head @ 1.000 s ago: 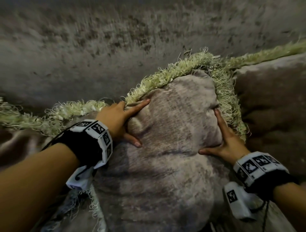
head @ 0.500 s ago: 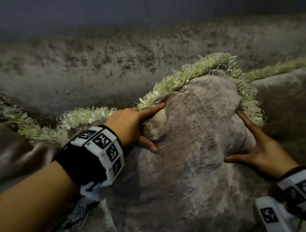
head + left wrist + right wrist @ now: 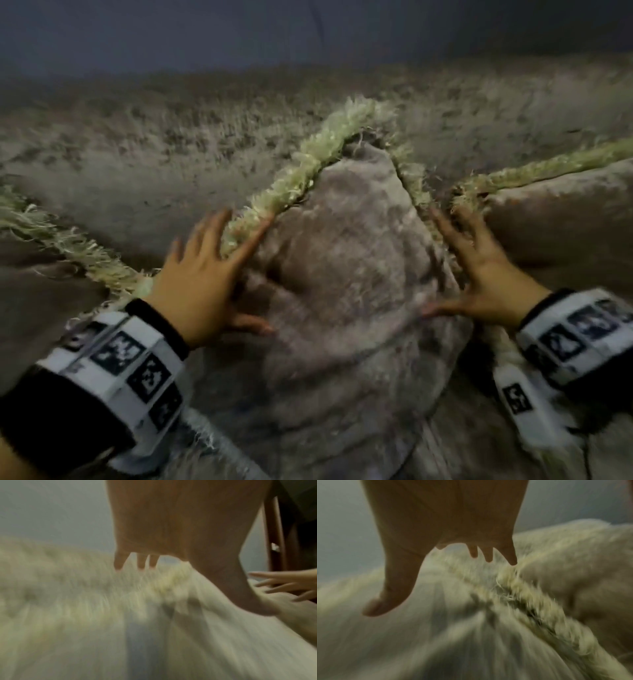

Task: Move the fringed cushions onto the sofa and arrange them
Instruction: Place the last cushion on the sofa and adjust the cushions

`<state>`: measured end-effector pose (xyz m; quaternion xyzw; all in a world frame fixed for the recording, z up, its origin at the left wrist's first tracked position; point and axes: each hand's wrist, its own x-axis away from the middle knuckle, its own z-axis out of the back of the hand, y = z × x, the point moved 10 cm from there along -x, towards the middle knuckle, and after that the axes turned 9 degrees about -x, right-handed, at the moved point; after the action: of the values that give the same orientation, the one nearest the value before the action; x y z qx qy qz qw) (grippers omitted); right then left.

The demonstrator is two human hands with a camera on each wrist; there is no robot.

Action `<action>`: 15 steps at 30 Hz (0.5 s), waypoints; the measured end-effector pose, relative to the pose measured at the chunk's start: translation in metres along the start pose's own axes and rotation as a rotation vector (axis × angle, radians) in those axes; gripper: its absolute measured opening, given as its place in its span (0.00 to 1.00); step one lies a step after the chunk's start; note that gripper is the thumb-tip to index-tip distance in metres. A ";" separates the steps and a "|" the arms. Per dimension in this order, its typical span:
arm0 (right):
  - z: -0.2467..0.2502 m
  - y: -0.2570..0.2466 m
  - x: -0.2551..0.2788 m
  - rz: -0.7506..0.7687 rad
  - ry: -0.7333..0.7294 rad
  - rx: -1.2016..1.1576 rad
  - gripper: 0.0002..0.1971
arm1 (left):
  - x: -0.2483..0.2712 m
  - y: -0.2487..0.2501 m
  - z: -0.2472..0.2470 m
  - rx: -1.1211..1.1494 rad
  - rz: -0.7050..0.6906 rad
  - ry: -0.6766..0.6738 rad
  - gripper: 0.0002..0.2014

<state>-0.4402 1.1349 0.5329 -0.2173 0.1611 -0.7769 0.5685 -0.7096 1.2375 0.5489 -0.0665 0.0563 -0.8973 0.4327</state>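
**pillowfan:** So how's that cushion (image 3: 342, 274) going to handle? It's stood on a corner against the sofa (image 3: 171, 144) back, between two more cushions, one on the left (image 3: 44, 294) and one on the right (image 3: 561, 219).

**couchguy:** Looks light and squashy to me. There's a dent in the plush near the left hand (image 3: 202, 277), so it gives under a push. Nothing fragile. I'd guess it slumps if left balanced on that corner.

**pillowfan:** Are the hands gripping it?

**couchguy:** Nope. Both are spread flat, fingers straight. The left hand lies along the upper-left edge with its thumb on the face; the right hand (image 3: 479, 274) sits at the right edge, thumb on the face too. The wrist views are blurry, so whether the fingertips actually touch, can't tell.

**pillowfan:** Where would a person grab it?

**couchguy:** By the two side edges, palms in, or pinch the corners. Not the fringe (image 3: 308, 171), that'd probably just pull and fray.

**pillowfan:** Looks?

**couchguy:** Grey-beige velvety pile with brushed streaks, shaggy pale yellow-green fringe round the edges. Same style as its neighbours.
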 end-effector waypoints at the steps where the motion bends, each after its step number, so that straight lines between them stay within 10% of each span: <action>1: -0.027 0.003 0.002 0.004 -0.073 0.089 0.64 | -0.001 0.010 -0.020 -0.005 -0.024 -0.056 0.61; 8: -0.094 0.007 -0.008 -0.135 -0.070 0.181 0.67 | -0.031 0.025 -0.077 -0.080 0.043 -0.119 0.67; 15: -0.060 0.021 0.005 -0.101 0.049 0.117 0.65 | 0.000 0.041 -0.066 -0.125 -0.119 0.144 0.68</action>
<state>-0.4556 1.1243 0.4715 -0.1724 0.1181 -0.8179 0.5360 -0.6889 1.2149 0.4772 -0.0319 0.1392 -0.9187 0.3684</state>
